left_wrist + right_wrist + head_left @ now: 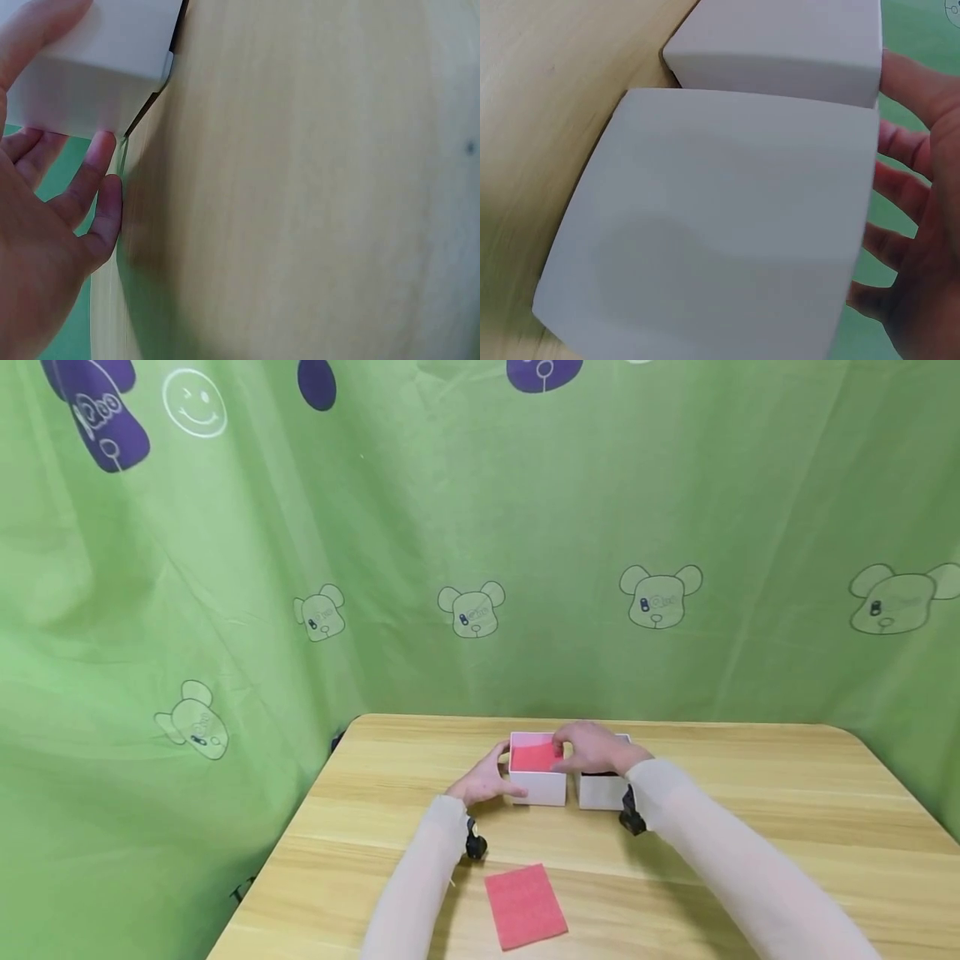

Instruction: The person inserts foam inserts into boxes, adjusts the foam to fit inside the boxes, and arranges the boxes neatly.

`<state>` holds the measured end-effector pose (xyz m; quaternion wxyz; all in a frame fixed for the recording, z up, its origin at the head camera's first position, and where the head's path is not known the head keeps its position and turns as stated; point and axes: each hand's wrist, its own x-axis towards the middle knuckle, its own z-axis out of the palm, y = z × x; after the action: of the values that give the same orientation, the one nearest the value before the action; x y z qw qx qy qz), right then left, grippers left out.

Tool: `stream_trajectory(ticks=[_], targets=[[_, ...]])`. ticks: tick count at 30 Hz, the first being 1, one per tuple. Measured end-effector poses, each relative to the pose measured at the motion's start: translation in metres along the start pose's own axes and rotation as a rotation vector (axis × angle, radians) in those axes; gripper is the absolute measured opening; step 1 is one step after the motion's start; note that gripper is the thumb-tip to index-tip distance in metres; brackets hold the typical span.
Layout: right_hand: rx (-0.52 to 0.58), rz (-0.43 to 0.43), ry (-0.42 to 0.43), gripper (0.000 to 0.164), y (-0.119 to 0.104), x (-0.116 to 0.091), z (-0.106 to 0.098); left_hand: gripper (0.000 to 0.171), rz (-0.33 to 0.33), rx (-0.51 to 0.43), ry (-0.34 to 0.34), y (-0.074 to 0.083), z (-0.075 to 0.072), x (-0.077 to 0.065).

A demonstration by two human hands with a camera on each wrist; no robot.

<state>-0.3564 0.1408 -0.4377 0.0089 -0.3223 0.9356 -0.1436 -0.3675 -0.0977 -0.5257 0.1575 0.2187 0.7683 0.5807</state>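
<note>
A white box (538, 789) with red cloth (535, 757) inside stands near the back of the table. My left hand (486, 778) grips this box from its left side, thumb on the front wall; in the left wrist view the fingers (101, 154) reach along another side. My right hand (592, 748) reaches over from the right, its fingertips at the red cloth by the box's right rim. In the right wrist view, its thumb is at the box's top edge and the other fingertips are hidden, so I cannot tell whether they pinch the cloth.
A second white box (600, 792), with something dark inside, stands just right of the first, partly under my right hand and wrist. A flat red cloth square (527, 907) lies on the wooden table (750, 810) nearer me. A green curtain (570, 510) hangs behind.
</note>
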Motion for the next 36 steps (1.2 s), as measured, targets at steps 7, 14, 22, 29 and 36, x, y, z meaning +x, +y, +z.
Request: stream_trajectory(ticks=[7, 14, 22, 29, 36], targets=[[0.009, 0.002, 0.024, 0.023, 0.003, 0.002, 0.007, 0.101, -0.014, -0.002, -0.001, 0.002, 0.001, 0.0], [0.08, -0.017, 0.054, 0.025, 0.002, -0.009, 0.005, 0.102, -0.024, -0.009, -0.002, -0.002, 0.001, 0.0], [0.064, -0.084, 0.113, 0.039, -0.009, -0.034, -0.008, 0.103, -0.014, 0.017, 0.007, 0.004, 0.001, -0.003], [-0.022, -0.177, 0.144, 0.034, -0.031, -0.057, -0.005, 0.107, -0.029, 0.031, 0.01, 0.002, -0.001, -0.001], [-0.045, -0.292, 0.095, 0.039, -0.054, -0.078, 0.02, 0.105, -0.015, -0.007, 0.002, 0.001, 0.0, -0.001]])
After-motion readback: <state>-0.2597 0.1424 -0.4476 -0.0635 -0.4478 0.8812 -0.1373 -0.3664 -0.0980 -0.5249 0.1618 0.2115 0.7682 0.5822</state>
